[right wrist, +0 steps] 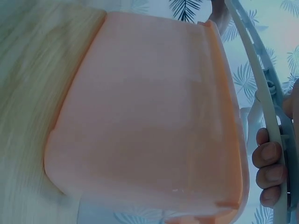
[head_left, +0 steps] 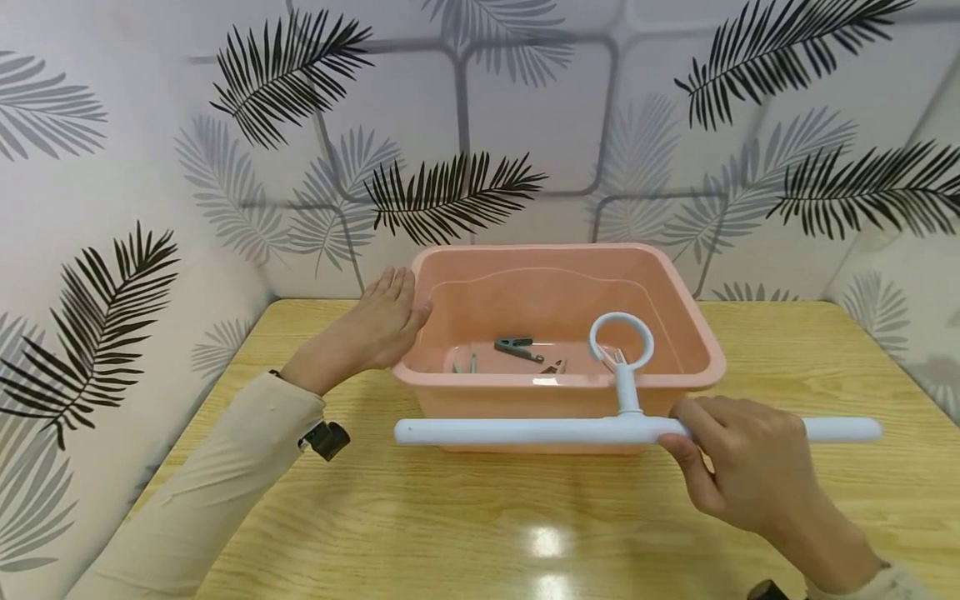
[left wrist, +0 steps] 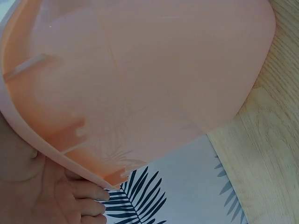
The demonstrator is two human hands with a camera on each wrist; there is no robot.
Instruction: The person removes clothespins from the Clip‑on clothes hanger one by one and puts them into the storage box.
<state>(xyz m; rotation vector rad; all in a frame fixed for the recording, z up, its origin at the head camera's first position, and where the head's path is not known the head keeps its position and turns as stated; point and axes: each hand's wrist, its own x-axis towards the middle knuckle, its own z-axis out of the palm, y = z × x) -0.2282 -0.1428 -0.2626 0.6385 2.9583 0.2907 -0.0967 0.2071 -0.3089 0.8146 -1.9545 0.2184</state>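
My right hand (head_left: 750,454) grips the bar of a light-blue plastic clothes hanger (head_left: 510,431) right of its middle. In the right wrist view, the fingers (right wrist: 270,170) curl round the hanger. Its ring-shaped hook (head_left: 647,337) points away from me and overlaps the front rim of a pink plastic basin (head_left: 480,381). At the basin's left side, my left hand (head_left: 371,325) lies against the rim with fingers extended; the left wrist view has this hand (left wrist: 42,186) along the rim's outside. Inside the basin lie a dark green clothespin (head_left: 517,348) and a few smaller clips.
The basin stands on a wood-grain table (head_left: 360,517), towards its back edge. Directly behind rises a wall (head_left: 540,117) with a leaf pattern, and another patterned wall (head_left: 75,250) runs along the left side.
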